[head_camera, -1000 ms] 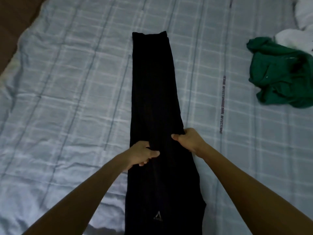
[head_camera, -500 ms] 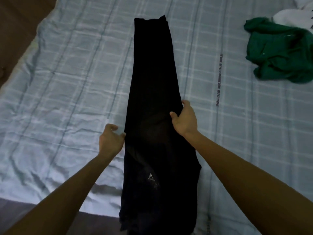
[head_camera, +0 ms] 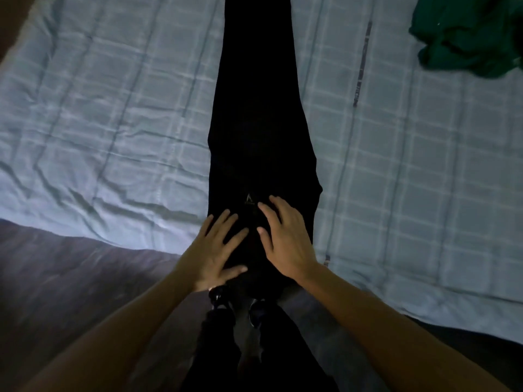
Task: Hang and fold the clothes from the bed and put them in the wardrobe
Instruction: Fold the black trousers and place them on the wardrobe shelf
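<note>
Dim room, cool bluish cast, no clear light source. Black trousers (head_camera: pixel 260 108) read as flat black w/ no fold detail, only a small pale logo showing. Soft shadows in bedsheet (head_camera: pixel 113 123) wrinkles. Floor (head_camera: pixel 70 278) smeared w/ motion blur; wide-angle bends bed edge, corners darken.

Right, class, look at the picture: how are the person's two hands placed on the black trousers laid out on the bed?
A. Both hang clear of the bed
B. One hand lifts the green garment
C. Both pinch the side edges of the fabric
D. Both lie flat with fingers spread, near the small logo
D: the left hand and right hand rest open, palms down, on the black trousers just below the small logo.
</note>
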`<state>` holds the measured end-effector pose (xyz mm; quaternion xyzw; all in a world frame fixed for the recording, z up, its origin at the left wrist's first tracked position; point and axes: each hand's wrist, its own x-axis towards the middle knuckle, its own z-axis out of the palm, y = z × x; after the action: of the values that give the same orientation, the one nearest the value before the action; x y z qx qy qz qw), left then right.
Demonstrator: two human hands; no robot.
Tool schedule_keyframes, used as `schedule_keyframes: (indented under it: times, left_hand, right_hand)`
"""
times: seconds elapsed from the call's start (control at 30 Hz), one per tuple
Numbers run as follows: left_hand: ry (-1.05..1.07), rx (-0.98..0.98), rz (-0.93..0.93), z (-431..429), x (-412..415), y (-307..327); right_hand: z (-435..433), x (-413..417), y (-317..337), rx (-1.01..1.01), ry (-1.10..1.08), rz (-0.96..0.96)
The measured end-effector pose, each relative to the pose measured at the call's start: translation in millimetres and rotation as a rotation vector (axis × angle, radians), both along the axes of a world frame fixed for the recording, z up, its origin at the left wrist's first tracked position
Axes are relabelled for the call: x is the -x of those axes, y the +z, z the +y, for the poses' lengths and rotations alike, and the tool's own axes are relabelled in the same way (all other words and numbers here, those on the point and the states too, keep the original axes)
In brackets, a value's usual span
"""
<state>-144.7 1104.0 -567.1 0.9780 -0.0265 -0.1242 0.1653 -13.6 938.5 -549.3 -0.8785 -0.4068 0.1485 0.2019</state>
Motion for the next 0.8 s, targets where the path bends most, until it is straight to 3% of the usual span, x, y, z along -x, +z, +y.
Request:
schedule_keyframes:
  times: [0.1,0.27,0.4,0.63,0.8]
  left_hand:
    - [-0.151,-0.156,0.111,-4,33,-19]
    - [-0.064,-0.284,0.149,-12,16,-26]
    - [-0.116,-0.339,0.137,-4,13,-9]
    - [-0.109,-0.044,0.087,8,1,19]
    - [0.176,0.218,0.144,12,-3,22]
  right_hand:
    - [-15,21,-10,0.081,0.065,-0.006]
    - [-25,44,-17,0.197,0.031,-0.02]
    - [-19,56,1,0.238,0.008,-0.005]
    - [-6,59,12,0.275,0.043,0.0]
    - [-3,61,7,0.309,0.08,0.056]
